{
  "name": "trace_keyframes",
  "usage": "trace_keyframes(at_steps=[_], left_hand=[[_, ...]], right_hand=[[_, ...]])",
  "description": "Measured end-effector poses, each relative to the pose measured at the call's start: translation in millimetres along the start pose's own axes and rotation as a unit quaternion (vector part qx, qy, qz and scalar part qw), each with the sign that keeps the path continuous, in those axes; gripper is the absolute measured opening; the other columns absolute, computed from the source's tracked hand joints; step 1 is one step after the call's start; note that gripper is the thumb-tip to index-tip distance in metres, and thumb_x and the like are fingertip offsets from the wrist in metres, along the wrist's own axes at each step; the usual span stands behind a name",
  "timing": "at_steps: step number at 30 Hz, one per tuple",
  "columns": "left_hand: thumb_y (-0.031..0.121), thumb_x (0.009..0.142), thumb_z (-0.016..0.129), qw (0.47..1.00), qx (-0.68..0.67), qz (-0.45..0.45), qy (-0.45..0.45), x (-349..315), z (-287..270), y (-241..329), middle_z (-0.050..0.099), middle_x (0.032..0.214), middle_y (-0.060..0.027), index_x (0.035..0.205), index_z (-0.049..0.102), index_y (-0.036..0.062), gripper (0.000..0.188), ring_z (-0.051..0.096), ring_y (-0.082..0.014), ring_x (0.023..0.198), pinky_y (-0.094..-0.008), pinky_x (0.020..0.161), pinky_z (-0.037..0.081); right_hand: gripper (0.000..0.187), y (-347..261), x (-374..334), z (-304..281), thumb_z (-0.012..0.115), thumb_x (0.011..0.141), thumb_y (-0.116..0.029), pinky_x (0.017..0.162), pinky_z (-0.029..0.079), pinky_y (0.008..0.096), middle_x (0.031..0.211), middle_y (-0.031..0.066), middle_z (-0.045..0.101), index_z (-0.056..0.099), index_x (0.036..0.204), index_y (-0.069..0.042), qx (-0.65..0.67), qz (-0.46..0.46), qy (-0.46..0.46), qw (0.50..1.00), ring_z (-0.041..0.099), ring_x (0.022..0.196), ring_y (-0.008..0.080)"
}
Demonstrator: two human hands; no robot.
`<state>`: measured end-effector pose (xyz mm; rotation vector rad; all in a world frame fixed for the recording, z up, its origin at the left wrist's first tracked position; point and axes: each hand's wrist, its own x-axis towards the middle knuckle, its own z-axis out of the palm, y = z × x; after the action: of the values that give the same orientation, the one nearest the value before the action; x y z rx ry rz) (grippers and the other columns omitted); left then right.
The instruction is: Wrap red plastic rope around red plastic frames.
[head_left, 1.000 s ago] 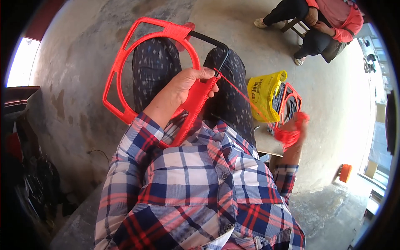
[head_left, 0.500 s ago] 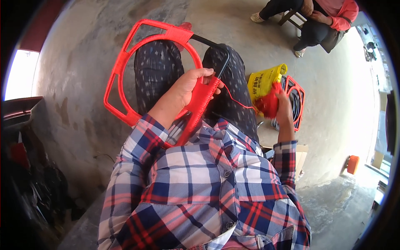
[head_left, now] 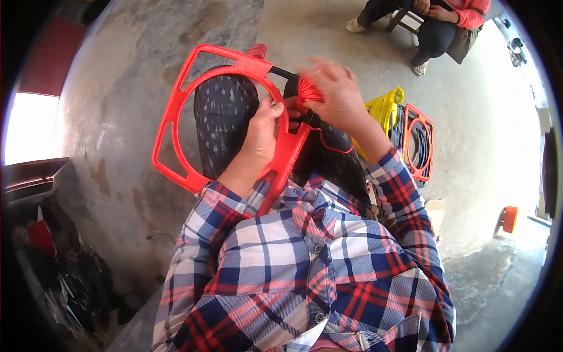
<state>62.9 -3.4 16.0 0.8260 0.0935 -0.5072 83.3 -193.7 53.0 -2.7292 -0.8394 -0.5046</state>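
Note:
A flat frame [head_left: 175, 114] with a round ring in it, wound in red cord, lies across my lap. Its bare black bar [head_left: 284, 73] shows at the upper right. My left hand [head_left: 260, 135] is closed round the ring's right side, thumb on top. Above the black bar, my right hand [head_left: 340, 97] grips a bundle of red cord [head_left: 308, 91]; its fingertips are smeared by motion. A loose red strand [head_left: 335, 149] loops from the wound edge below that hand. The bundle and my fingers hide part of the bar.
On the floor at the right, a yellow bag [head_left: 384, 111] stands beside more stacked frames [head_left: 419, 141], the outer one red. A seated person [head_left: 437, 35] is at the far right. Dark clutter [head_left: 76, 276] lies at the lower left, and an orange object [head_left: 510, 219] at the right.
My right hand has swung left and up with the cord bundle, from beside the yellow bag to the black bar. My left hand has shifted its hold from the wound edge to the ring.

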Motion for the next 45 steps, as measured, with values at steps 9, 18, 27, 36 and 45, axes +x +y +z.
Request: trace_keyframes(at_steps=[9,18,27,36,45], left_hand=[[0.036,0.093,0.047,0.991,-0.071,-0.095,-0.057,7,-2,5,0.064,0.112,-0.0183,0.120,0.055,-0.0013,0.046,0.061,-0.0287,0.100,-0.0409,0.090,0.048],[0.030,0.090,0.056,0.991,-0.068,-0.110,-0.013,5,-5,7,0.066,0.109,-0.0119,0.117,0.059,0.0029,0.038,0.063,-0.0249,0.094,-0.0386,0.085,0.050],[0.029,0.090,0.055,0.989,-0.085,-0.120,-0.028,11,-12,2,0.066,0.105,-0.0101,0.115,0.060,0.0031,0.036,0.063,-0.0233,0.091,-0.0386,0.082,0.052],[0.016,0.086,0.065,0.984,-0.040,-0.171,0.018,12,-13,-5,0.067,0.099,-0.0114,0.114,0.058,0.0020,0.032,0.065,-0.0202,0.084,-0.0351,0.075,0.055],[0.020,0.086,0.070,0.967,0.095,-0.232,-0.044,5,-4,10,0.068,0.083,-0.0146,0.093,0.061,0.0040,0.019,0.066,-0.0217,0.070,-0.0317,0.066,0.052]], right_hand=[[0.043,-17,-53,6,0.077,0.070,-0.025,0.093,0.045,0.0408,0.109,0.0149,0.061,0.065,0.103,0.000,0.116,0.197,0.017,0.973,0.054,0.106,0.0345],[0.044,-12,-67,-3,0.076,0.073,-0.025,0.092,0.044,0.0412,0.117,0.0142,0.058,0.064,0.107,0.000,0.322,0.312,0.053,0.892,0.054,0.106,0.0330],[0.040,-27,-61,10,0.077,0.069,-0.019,0.097,0.043,0.0428,0.121,0.0177,0.056,0.065,0.103,-0.001,0.139,0.213,0.044,0.966,0.051,0.110,0.0372],[0.038,1,-101,-47,0.059,0.076,-0.017,0.105,0.036,0.0445,0.121,0.0160,0.056,0.054,0.112,-0.006,0.751,0.278,0.217,0.558,0.055,0.112,0.0282],[0.020,20,-118,-97,0.054,0.096,-0.027,0.086,0.048,0.0378,0.080,0.0012,0.053,0.053,0.105,-0.008,0.832,0.203,0.265,0.444,0.054,0.072,0.0127]])
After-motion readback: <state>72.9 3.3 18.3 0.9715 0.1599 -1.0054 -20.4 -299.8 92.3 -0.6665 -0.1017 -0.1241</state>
